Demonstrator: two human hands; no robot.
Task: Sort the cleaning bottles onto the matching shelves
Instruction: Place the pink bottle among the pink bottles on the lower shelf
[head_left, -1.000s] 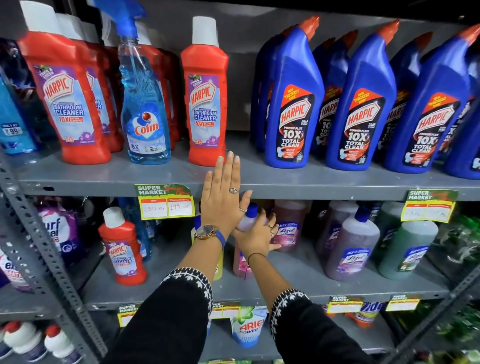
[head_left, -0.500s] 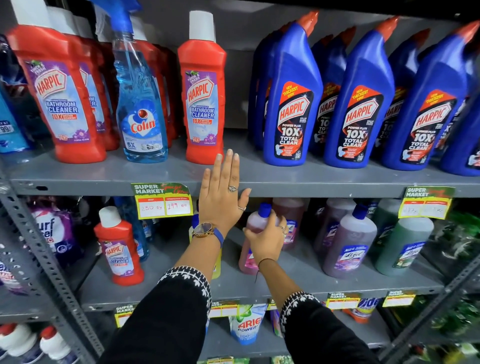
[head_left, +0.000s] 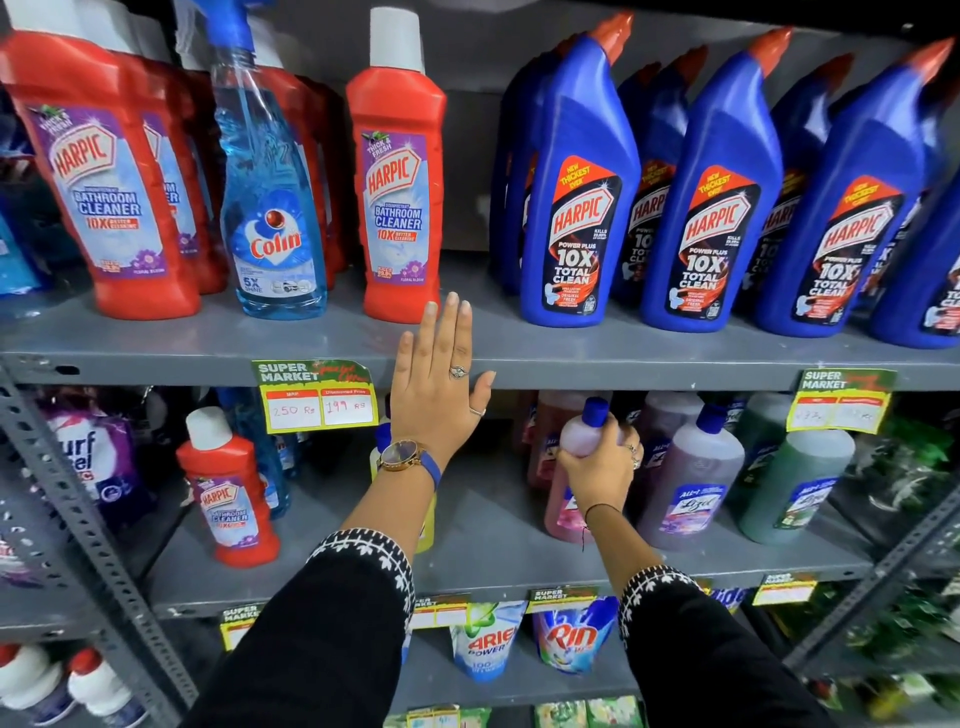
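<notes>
Pink bottle (head_left: 569, 467) — neck within right hand (head_left: 597, 462) fingers (head_left: 626, 447), upright

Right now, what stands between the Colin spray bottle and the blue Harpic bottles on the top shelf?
One red Harpic Bathroom Cleaner bottle, standing upright, with bare shelf either side, seen in the head view.

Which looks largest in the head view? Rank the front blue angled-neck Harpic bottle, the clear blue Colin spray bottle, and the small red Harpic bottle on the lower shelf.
1. Front blue angled-neck Harpic bottle and clear blue Colin spray bottle: too alike to rank.
2. Small red Harpic bottle on the lower shelf: clearly smallest.
</notes>
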